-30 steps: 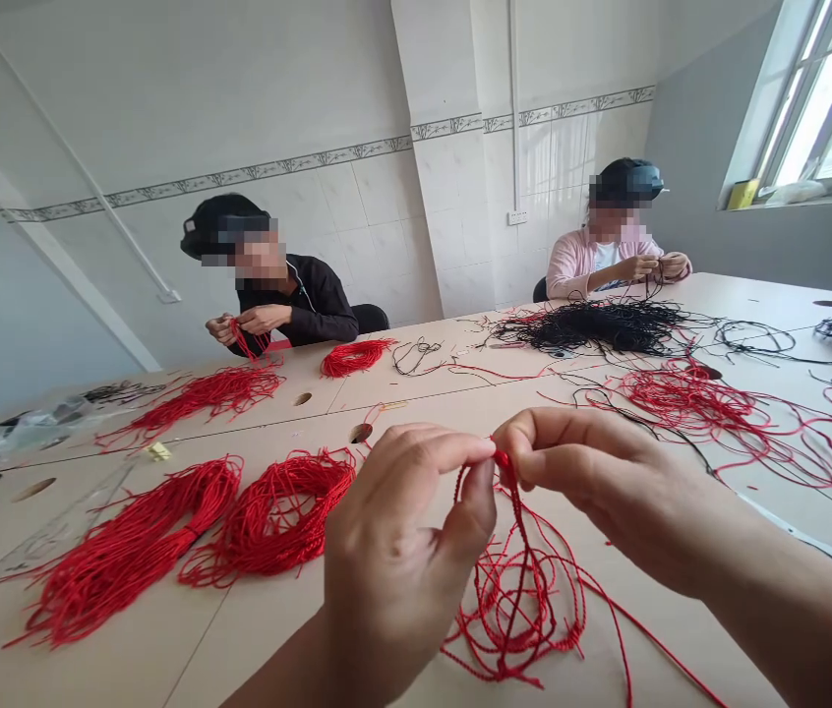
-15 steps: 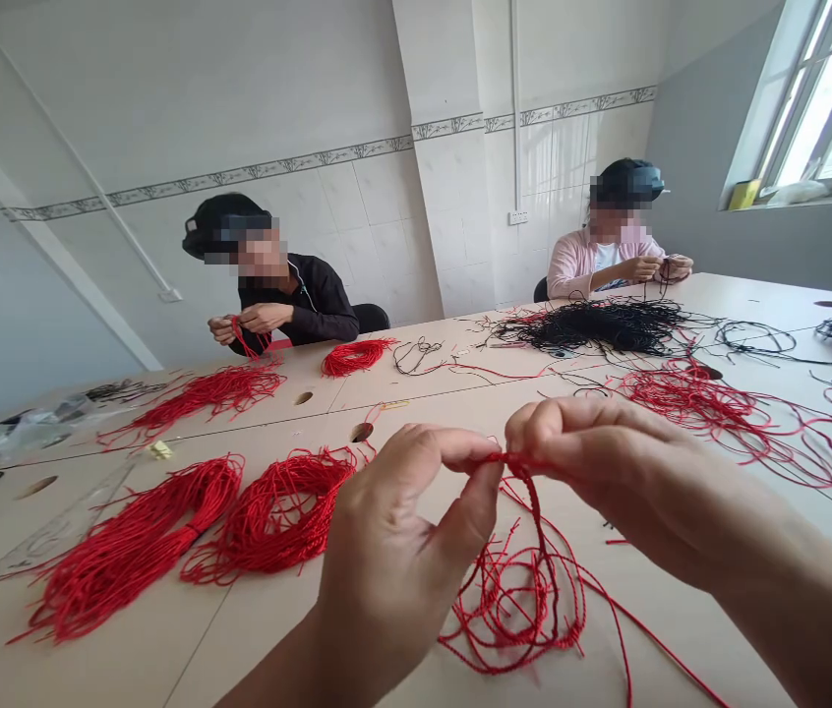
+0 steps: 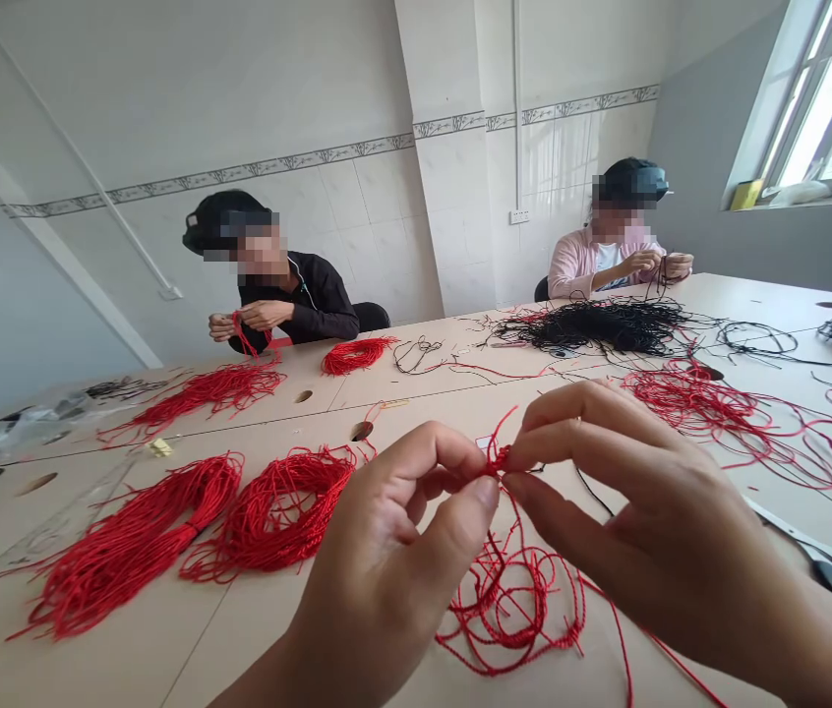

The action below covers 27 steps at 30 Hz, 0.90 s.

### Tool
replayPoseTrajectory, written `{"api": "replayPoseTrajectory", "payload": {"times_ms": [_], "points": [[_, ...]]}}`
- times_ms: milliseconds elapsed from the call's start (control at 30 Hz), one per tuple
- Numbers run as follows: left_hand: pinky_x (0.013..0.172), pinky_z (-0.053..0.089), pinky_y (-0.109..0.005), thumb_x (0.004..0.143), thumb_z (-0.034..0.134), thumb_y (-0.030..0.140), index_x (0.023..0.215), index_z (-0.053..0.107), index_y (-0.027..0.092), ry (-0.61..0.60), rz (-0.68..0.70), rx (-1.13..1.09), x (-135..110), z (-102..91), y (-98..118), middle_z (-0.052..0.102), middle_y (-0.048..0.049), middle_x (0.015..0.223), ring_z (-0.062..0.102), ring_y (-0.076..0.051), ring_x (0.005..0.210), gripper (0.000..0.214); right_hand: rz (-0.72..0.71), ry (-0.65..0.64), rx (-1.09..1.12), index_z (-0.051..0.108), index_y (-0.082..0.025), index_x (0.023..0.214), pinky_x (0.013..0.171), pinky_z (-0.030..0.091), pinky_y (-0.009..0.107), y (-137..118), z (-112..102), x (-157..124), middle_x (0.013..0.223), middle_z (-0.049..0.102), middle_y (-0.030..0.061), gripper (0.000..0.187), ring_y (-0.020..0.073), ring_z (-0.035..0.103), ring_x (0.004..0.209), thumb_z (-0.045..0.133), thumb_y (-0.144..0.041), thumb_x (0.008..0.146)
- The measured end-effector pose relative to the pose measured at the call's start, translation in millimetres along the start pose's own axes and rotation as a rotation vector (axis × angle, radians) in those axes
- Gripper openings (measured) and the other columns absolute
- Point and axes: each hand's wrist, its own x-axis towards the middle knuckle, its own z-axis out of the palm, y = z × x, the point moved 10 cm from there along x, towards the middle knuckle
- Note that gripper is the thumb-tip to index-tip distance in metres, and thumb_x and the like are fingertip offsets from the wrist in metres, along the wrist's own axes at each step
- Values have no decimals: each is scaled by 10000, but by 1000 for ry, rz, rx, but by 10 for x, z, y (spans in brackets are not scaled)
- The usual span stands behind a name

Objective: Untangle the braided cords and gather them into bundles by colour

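Between my two hands, a red cord (image 3: 499, 456) is pinched where it bunches into a small knot, with one loose end poking up. My left hand (image 3: 393, 541) closes thumb and index finger on the cord from the left. From the right, the fingertips and thumb of my right hand (image 3: 629, 511) press on the same spot. Part of the knot is hidden by the fingers. Below them, a loose tangle of twisted red cords (image 3: 519, 629) lies on the table, and a darker red strand hangs down toward it.
Left of my hands lie two red cord bundles (image 3: 143, 551) (image 3: 275, 516). Scissors (image 3: 829, 565) rest at the right, partly behind my right wrist. A black cord heap (image 3: 593, 324) and loose red cords (image 3: 703, 403) lie farther back. Two people (image 3: 298, 295) (image 3: 615, 256) sit across the table (image 3: 239, 649).
My right hand has turned and its fingers have spread from a tighter fist-like grip. A cord end now sticks up from the knot. The scissors have come into view beside my right wrist.
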Motion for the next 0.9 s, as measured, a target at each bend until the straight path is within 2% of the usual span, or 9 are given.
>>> {"api": "replayPoseTrajectory", "payload": {"times_ms": [200, 300, 433, 500, 600, 667, 733, 800, 900], "points": [[535, 395, -204, 913, 586, 297, 770, 603, 251, 37, 61, 149, -6, -7, 86, 549, 54, 661, 478, -101, 597, 151, -58, 86, -63, 623, -189, 833, 749, 453, 298, -94, -90, -4, 850, 598, 14, 97, 120, 570, 773, 589, -105, 870], [583, 433, -220, 903, 588, 250, 780, 602, 247, 81, 198, 299, -24, 13, 232, 595, 48, 690, 537, -110, 633, 124, -84, 87, -123, 631, -182, 836, 778, 451, 327, -131, -91, -17, 851, 613, 30, 111, 135, 563, 763, 583, -86, 862], [638, 447, -230, 842, 596, 133, 791, 586, 227, 145, 465, 506, -125, 76, 484, 606, 43, 709, 555, -110, 658, 107, -143, 67, -192, 623, -160, 822, 742, 442, 334, -163, -52, -35, 844, 615, 43, 103, 150, 544, 762, 593, -65, 848], [636, 442, -230, 810, 596, 109, 767, 577, 217, 145, 514, 522, -157, 95, 515, 585, 42, 685, 539, -108, 646, 117, -180, 44, -212, 610, -150, 795, 700, 434, 333, -179, -7, -40, 825, 605, 46, 108, 155, 534, 750, 581, -60, 848], [620, 445, -213, 821, 603, 143, 750, 612, 217, 56, 274, 285, -51, 69, 262, 586, 39, 674, 528, -104, 644, 103, -232, 56, -223, 589, -147, 777, 700, 438, 340, -206, 29, -39, 840, 593, 49, 119, 156, 524, 757, 565, -38, 819], [605, 456, -190, 823, 598, 175, 739, 643, 217, -45, 36, -66, 26, 114, 7, 593, 36, 669, 526, -96, 642, 104, -208, 119, -124, 568, -147, 783, 702, 456, 309, -166, -22, -19, 846, 578, 39, 137, 137, 529, 772, 546, -13, 798], [621, 474, -179, 795, 592, 186, 705, 658, 203, -116, -126, -404, 74, 189, -145, 596, 26, 660, 541, -91, 648, 112, -101, 162, 78, 546, -156, 785, 683, 471, 259, -30, -77, 17, 814, 556, 18, 158, 110, 536, 771, 509, -3, 802], [655, 490, -187, 765, 586, 181, 673, 659, 188, -120, -193, -556, 122, 200, -211, 603, 14, 658, 562, -94, 660, 117, 14, 160, 235, 540, -167, 778, 670, 479, 231, 105, -86, 48, 780, 545, 2, 162, 96, 541, 761, 490, -18, 818], [676, 485, -190, 783, 597, 181, 686, 657, 196, -71, -111, -440, 166, 116, -177, 606, 18, 664, 562, -95, 677, 115, 18, 138, 170, 587, -166, 794, 681, 481, 230, 89, -109, 64, 793, 571, 3, 127, 94, 559, 764, 545, -52, 829]]}}
